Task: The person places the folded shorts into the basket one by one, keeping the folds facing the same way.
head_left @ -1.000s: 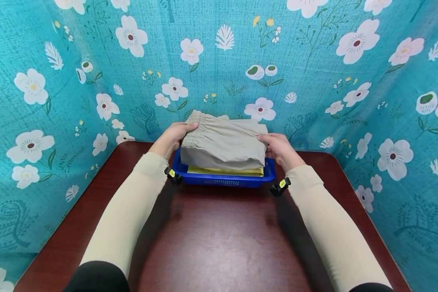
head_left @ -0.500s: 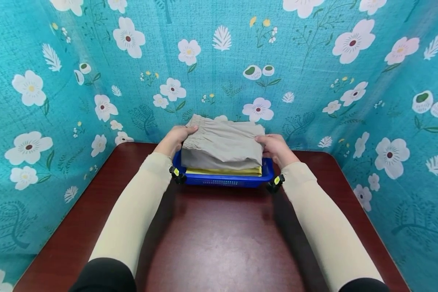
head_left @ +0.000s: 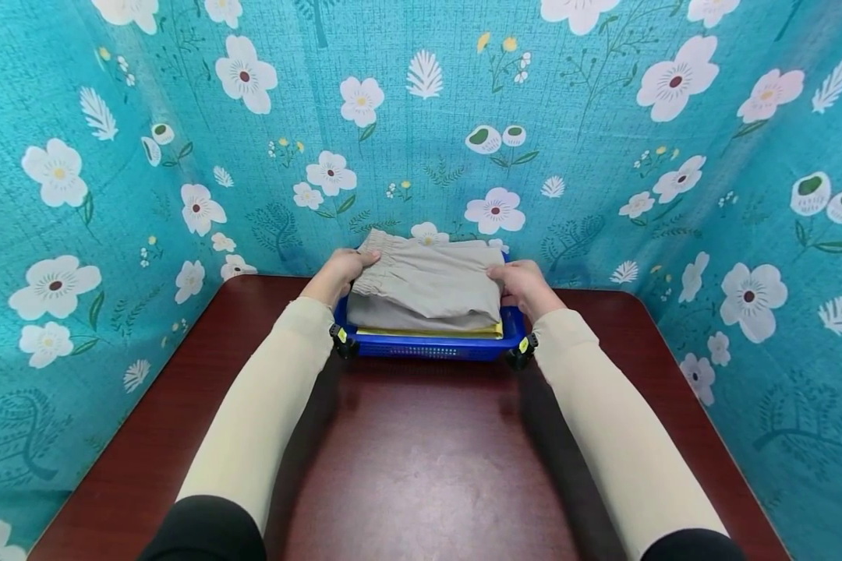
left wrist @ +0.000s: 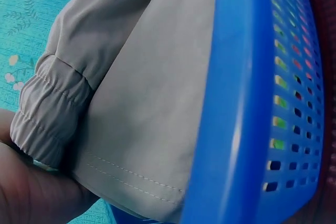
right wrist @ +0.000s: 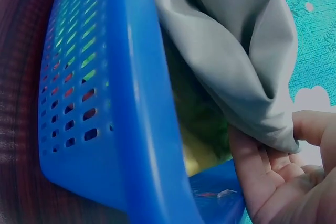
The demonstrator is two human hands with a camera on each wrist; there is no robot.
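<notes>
A folded pair of grey-beige pants (head_left: 435,280) with a gathered elastic waistband lies over a blue plastic basket (head_left: 428,349). My left hand (head_left: 341,273) grips the waistband end, thumb on top. At the other end my right hand (head_left: 524,283) pinches the folded edge between thumb and fingers. In the left wrist view the waistband (left wrist: 50,108) bunches beside the thumb, and a stitched hem hangs inside the basket rim (left wrist: 231,108). Beneath the pants, a yellow folded cloth (right wrist: 197,156) shows inside the basket in the right wrist view.
The basket stands at the back of a dark red-brown table (head_left: 421,452), close to a turquoise floral curtain (head_left: 421,156) that closes off the back and both sides. Green and red colours show through the basket's perforated wall (right wrist: 73,87).
Both hands have lowered the pants into the basket, and the folded stack looks flatter. My right hand has shifted slightly left in the head view. Both grips are kept.
</notes>
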